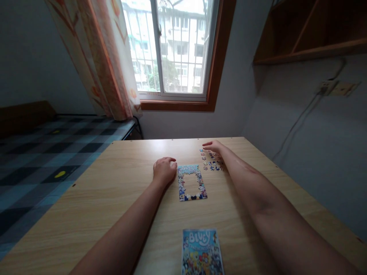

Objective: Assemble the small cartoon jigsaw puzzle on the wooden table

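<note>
Right fingers (207, 144) outstretched near loose pieces (212, 168), left fingers (171, 159) bent beside puzzle (181, 185), holds unclear

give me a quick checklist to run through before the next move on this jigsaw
1. Puzzle border runs all the way round: ok, no break visible.
2. Middle filled in: not ok, tabletop shows through.
3. Loose pieces within reach: ok, right hand is at their far edge.
4. Piece between the right fingers: cannot tell, too small.
5. Left hand off the border: cannot tell, it is right beside the left edge.
6. Bluey picture face up for reference: ok, bottom cut off by the view.
</note>
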The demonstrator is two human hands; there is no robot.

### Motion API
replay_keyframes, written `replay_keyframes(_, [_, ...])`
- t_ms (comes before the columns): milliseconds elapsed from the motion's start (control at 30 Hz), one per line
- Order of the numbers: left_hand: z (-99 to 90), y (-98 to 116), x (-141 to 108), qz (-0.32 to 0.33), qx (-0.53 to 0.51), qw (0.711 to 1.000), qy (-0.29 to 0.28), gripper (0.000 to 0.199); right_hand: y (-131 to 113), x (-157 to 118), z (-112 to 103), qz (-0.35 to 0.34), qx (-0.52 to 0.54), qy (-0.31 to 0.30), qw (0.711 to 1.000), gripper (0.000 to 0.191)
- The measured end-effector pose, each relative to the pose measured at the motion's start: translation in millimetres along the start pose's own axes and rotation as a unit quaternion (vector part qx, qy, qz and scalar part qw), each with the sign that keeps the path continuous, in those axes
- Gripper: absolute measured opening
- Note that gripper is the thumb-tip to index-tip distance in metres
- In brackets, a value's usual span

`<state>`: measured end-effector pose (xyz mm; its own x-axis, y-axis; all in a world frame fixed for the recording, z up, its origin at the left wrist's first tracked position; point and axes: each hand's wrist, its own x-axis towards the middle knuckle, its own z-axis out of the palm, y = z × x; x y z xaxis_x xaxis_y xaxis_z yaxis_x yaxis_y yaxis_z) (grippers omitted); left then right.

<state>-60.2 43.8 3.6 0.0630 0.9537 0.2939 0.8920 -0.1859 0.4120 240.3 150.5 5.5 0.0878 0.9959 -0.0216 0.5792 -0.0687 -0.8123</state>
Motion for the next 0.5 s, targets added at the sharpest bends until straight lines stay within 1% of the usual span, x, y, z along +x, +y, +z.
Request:
replay_keyframes(100, [0.2, 0.3, -0.5, 0.0, -0.006, 1.0, 0.0, 0.029, -7.6, 8.2, 2.5, 0.014, -0.033, -0.032, 0.999, 0.027])
replay_keyframes(267, [2.3, -1.1, -0.4, 0.001, -0.011, 1.0, 0.002, 0.028, -13.1, 10.2, 7.8, 0.011, -0.074, -0.047, 0.996, 0.023])
replay_keyframes(400, [3.4, -2.2, -0.1, 0.002, -0.011, 1.0, 0.002, 0.028, -15.4, 9.5, 10.4, 0.001, -0.105, -0.041, 0.994, 0.02])
replay_keyframes(500, [3.5, -2.4, -0.5, 0.003, -0.012, 1.0, 0.001, 0.028, -16.4, 9.6, 12.6, -0.018, -0.12, -0.022, 0.992, 0.016])
